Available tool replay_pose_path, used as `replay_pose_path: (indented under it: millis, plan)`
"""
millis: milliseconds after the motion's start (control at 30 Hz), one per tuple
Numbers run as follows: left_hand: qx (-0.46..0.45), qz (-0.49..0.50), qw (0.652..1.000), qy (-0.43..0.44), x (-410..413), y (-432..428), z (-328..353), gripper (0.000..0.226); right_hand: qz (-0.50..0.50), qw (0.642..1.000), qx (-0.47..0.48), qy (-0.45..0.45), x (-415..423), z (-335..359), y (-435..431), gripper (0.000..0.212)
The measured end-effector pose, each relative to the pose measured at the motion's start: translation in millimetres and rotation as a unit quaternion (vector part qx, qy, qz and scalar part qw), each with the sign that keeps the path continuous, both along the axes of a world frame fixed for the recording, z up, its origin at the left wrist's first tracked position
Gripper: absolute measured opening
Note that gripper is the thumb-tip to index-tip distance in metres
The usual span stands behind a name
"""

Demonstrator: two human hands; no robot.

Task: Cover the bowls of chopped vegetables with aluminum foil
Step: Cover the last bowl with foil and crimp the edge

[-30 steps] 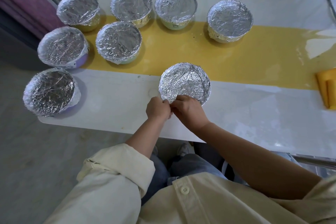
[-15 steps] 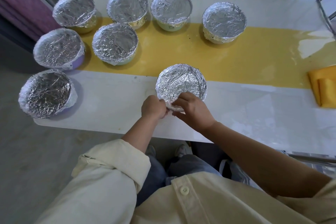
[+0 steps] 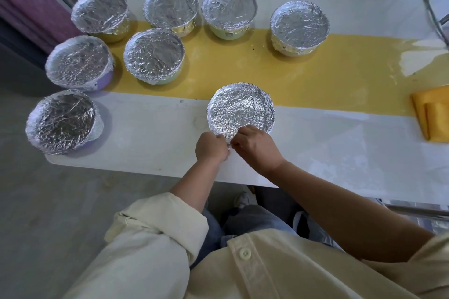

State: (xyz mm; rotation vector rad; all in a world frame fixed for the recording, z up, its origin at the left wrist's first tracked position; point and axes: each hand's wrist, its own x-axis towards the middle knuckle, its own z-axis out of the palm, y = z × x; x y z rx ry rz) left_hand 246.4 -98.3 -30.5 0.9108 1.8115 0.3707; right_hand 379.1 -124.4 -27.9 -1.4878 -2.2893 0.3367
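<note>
I see left hand (image 3: 211, 147) and right hand (image 3: 255, 147) pinching foil (image 3: 239, 110) at the bowl's near rim, by the tabletop's (image 3: 150, 138) near edge.

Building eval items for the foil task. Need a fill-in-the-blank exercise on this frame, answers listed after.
1. Counting the front bowl, the white table carries ____ foil-covered bowls.
2. The left hand and right hand both pinch the front bowl's foil at the rim nearest the ____.
3. The folded cloth at the table's right end is ____ in colour.
Missing words: eight; person; yellow.
</note>
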Motion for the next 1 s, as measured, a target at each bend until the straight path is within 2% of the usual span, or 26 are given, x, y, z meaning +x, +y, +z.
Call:
replay_pose_path:
  millis: [167, 300, 433, 633, 700, 767, 933, 1000]
  plan:
    - [-0.012, 0.005, 1.0, -0.015, -3.6, -1.8, 13.2, 0.043, -0.008, 1.0, -0.007, 0.01, -3.9, 1.1, -1.1, 0.013]
    - [0.01, 0.006, 0.999, 0.04, -6.8, -7.0, 9.6, 0.058, -0.016, 1.0, -0.004, 0.023, -5.4, 2.6, -2.0, 0.008]
    - [0.032, -0.02, 0.996, 0.076, -6.0, -2.5, 1.3, 0.036, -0.022, 0.999, -0.007, 0.023, -8.0, 1.2, -1.2, 0.011]
    - [0.049, -0.051, 0.992, 0.102, -8.0, -0.7, 3.8, 0.032, -0.018, 0.999, -0.023, 0.029, -10.1, 5.1, -0.4, 0.009]
    - [0.063, -0.064, 0.989, 0.117, -11.1, -0.4, 7.6, 0.03, -0.009, 0.999, -0.031, 0.022, -6.0, 8.7, -1.9, 0.023]
    - [0.076, -0.064, 0.987, 0.128, -16.1, 2.0, 11.1, 0.032, -0.005, 1.0, -0.025, 0.012, 1.0, 12.1, -2.4, 0.03]
    - [0.092, -0.003, 0.984, 0.15, -15.8, -7.3, 25.1, 0.051, 0.013, 1.0, 0.013, -0.014, 4.2, 11.2, 0.4, 0.019]
    - [0.091, 0.02, 0.985, 0.148, -10.2, -18.8, 27.5, 0.051, 0.01, 1.0, 0.014, -0.012, -0.7, 10.8, 1.3, 0.018]
